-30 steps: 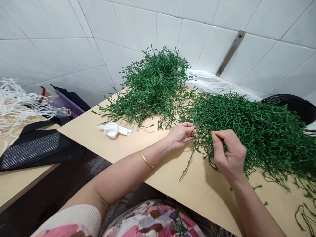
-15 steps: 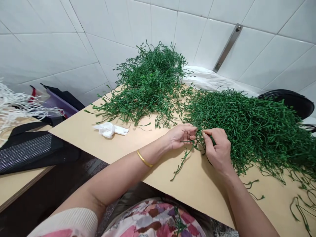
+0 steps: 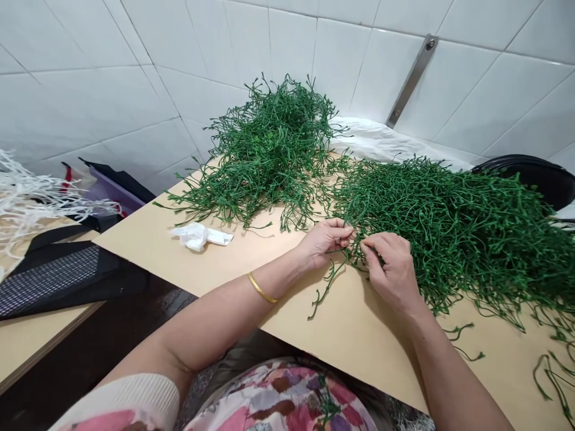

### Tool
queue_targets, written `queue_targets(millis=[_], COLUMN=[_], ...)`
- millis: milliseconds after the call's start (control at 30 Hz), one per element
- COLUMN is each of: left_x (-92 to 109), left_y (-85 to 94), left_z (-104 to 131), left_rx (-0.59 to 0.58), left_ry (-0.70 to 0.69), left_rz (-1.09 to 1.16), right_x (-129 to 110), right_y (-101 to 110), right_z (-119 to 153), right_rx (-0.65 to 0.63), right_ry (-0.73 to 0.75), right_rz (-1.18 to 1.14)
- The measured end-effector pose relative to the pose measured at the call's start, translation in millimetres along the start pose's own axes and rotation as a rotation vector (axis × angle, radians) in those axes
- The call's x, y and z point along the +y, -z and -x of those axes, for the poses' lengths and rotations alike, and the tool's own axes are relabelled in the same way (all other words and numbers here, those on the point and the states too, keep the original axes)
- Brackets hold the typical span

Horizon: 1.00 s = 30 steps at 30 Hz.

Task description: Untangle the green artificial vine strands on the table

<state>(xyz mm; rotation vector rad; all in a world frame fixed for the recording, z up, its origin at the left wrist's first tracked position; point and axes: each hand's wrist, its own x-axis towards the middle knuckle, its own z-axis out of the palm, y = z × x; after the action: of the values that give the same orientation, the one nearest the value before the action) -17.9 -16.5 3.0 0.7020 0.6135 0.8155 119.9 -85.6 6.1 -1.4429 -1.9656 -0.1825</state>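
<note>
My left hand (image 3: 330, 240) is closed, thumb and fingers pinched round a thin green plastic stem (image 3: 330, 281) that dangles below it over the table. Close beside it, my right hand (image 3: 390, 263) is also closed, thumb pressed to the index finger; a bit of green stem shows at its fingertips, partly hidden. Both hands are at the near left edge of a wide heap of green stems (image 3: 440, 227) with small budded tips. A second, taller pile of the same green stems (image 3: 274, 137) stands farther back to the left.
The light wooden table (image 3: 287, 317) reaches the tiled wall. A crumpled white tissue (image 3: 197, 236) lies left of my hands. White strands (image 3: 40, 200) and a black mesh bag (image 3: 54, 275) are on another surface at left. A metal bar (image 3: 412, 81) is fixed to the wall.
Both hands have shifted slightly left, and my left fingers have drawn together into a tighter pinch. The dangling stem has moved up a little with them.
</note>
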Motion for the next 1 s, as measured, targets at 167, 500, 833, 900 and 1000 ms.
queue_targets(millis=[167, 500, 833, 900, 1000], left_x=[-1.5, -3.0, -6.9, -8.1, -9.1], left_y=[0.7, -2.4, -6.5, -6.1, -4.3], left_z=[-0.2, 3.5, 8.6, 7.9, 5.8], left_rx=[0.019, -0.066, -0.159, -0.157, -0.158], left_ry=[-0.016, -0.122, -0.204, -0.192, -0.13], left_rz=[-0.02, -0.166, -0.249, -0.231, -0.193], right_x=[1.7, -0.2, 4.7, 4.0, 3.3], right_y=[-0.3, 3.5, -0.4, 0.1, 0.1], right_z=[-0.3, -2.2, -2.0, -1.9, -1.4], right_rx=[0.04, -0.01, -0.106, -0.1, -0.071], right_ry=[-0.045, -0.309, -0.155, -0.086, 0.032], right_rz=[-0.098, -0.511, -0.329, -0.193, 0.055])
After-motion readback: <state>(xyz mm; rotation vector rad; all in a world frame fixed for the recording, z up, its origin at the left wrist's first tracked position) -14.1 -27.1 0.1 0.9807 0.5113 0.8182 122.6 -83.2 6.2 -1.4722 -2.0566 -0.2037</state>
